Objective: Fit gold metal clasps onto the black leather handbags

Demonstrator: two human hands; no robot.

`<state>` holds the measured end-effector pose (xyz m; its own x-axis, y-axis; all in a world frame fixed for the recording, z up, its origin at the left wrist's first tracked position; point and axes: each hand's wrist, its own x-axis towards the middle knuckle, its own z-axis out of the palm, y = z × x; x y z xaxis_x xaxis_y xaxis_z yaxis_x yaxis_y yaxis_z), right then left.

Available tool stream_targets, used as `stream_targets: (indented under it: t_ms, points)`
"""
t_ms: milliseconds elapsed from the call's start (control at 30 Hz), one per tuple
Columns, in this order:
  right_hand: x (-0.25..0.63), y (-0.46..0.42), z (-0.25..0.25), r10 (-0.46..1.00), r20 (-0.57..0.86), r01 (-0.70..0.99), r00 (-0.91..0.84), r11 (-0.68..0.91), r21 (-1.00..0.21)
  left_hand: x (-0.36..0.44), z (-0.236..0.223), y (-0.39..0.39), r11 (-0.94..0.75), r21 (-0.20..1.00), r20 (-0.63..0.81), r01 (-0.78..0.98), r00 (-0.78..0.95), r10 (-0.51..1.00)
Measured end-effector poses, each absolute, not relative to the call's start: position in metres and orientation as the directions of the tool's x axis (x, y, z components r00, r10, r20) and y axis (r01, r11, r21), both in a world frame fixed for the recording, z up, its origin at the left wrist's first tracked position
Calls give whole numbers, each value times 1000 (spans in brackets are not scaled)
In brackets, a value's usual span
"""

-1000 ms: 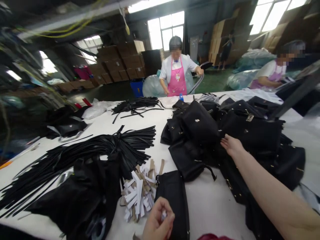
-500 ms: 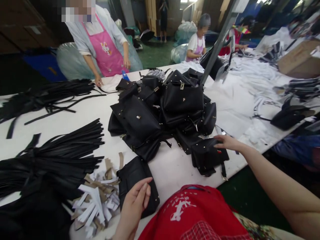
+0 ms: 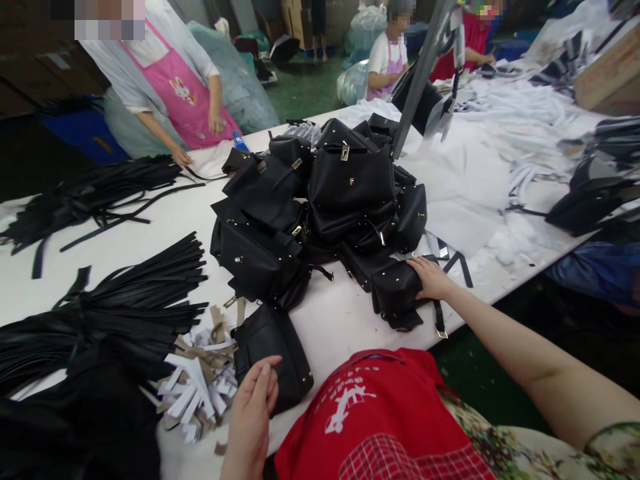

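In the head view, the right hand lies with fingers spread over a small black bag near the table's front edge; whether it grips is unclear. The left hand, fingers curled, is near a flatter black bag; I cannot tell if it holds anything. Bag contents are hidden. A gold F marks a heaped bag; the red apron's white lettering is too small to read. A cardboard box is cut off at right.

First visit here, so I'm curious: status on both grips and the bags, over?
Right grip resting on small black handbag. Left grip half-curled by another black handbag. Handbag pile just beyond, possibly crowding.
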<state>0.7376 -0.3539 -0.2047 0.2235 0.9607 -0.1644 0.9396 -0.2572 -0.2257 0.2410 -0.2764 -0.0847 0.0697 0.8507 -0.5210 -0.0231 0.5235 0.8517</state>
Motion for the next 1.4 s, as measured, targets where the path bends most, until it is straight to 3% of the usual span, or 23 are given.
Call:
stream_targets:
  t_ms: [233,500,567,667,767,967,1067,1233,1400]
  points:
    - [737,-323,-177,967,-194,971,168,-196,-138,253,-78,-281,540,842,-535,-9,114,837]
    - [720,-318,-73,982,-53,975,179,-184,-126,249,-75,-285,561,827,-558,26,157,815]
    - [713,-315,-50,969,-15,951,248,-246,-188,252,-73,-283,553,832,-550,38,183,815]
    - [697,-308,-24,931,23,866,364,-329,-377,258,-69,-278,520,852,-518,53,223,826]
    - [677,-299,-7,914,26,789,404,-334,-516,260,-70,-271,489,870,-486,63,269,831]
    - [639,-285,14,917,22,703,399,-291,-649,257,-69,-269,428,903,-424,42,256,869]
    - [625,-279,17,891,-52,611,452,-351,-710,256,-60,-272,421,906,-420,53,252,872]
    - [616,-270,12,724,-245,396,645,-590,-704,247,-49,-267,380,925,-378,23,187,907]
    - [623,-265,0,708,-284,447,647,-653,-611,245,-42,-267,353,936,-343,-20,180,922]
